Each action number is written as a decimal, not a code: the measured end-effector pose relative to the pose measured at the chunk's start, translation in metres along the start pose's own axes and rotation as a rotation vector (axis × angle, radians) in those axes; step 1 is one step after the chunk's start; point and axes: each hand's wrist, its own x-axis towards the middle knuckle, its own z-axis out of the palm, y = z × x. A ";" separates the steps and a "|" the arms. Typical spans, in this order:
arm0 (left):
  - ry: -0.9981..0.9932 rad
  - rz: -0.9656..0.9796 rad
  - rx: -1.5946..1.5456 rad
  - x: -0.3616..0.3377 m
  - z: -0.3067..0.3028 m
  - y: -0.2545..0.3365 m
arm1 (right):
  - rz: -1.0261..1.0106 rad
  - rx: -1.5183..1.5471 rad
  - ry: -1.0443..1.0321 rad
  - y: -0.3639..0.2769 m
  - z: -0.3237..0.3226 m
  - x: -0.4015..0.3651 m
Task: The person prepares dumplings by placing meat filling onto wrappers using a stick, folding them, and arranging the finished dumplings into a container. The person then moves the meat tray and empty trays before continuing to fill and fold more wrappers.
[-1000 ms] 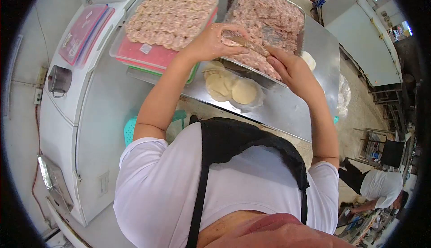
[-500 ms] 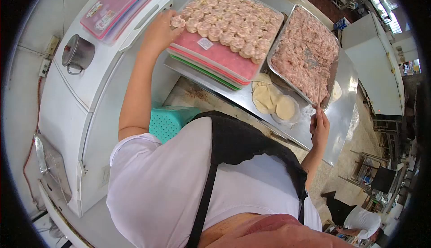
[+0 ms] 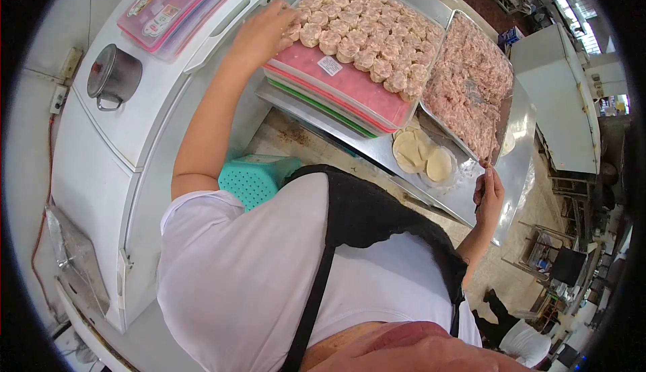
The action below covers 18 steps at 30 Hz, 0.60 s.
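Note:
My left hand (image 3: 268, 30) reaches to the left end of the front row of open-topped dumplings (image 3: 367, 29). Its fingers are closed around a dumpling (image 3: 293, 33) at the corner, partly hidden by them. The dumplings stand in tight rows on a pink-lidded plastic container (image 3: 363, 93), whose near part is bare. My right hand (image 3: 490, 194) is closed around a thin tool with a dark handle, mostly hidden; its tip meets the near corner of a metal tray (image 3: 447, 132) of ground meat filling (image 3: 468, 79). Round dough wrappers (image 3: 412, 151) lie between the container and my right hand.
The stacked containers and tray rest on a steel table (image 3: 515, 170). To the left, a white freezer (image 3: 161, 96) bears a lidded metal pot (image 3: 114, 76) and pink-lidded boxes (image 3: 178, 9). A turquoise stool (image 3: 252, 180) stands below. Another person (image 3: 521, 338) is at lower right.
My left hand has moved the dumpling up and right to the end of the front row. My right hand remains at the tray's near corner. The whole view has shifted slightly.

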 end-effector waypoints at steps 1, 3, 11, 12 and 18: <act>0.000 -0.004 -0.001 0.003 0.001 0.000 | 0.005 -0.008 0.020 0.000 -0.004 0.001; 0.068 0.068 0.104 0.012 0.004 0.001 | 0.011 -0.014 0.038 0.001 -0.010 0.004; 0.271 -0.058 -0.216 -0.008 0.002 0.022 | -0.047 0.060 -0.036 0.008 -0.046 0.039; 0.427 -0.170 -0.494 -0.014 0.007 0.030 | -0.058 0.042 -0.057 0.011 -0.055 0.043; 0.817 -0.919 -1.679 -0.005 0.039 0.087 | -0.046 0.113 -0.070 0.031 -0.117 0.068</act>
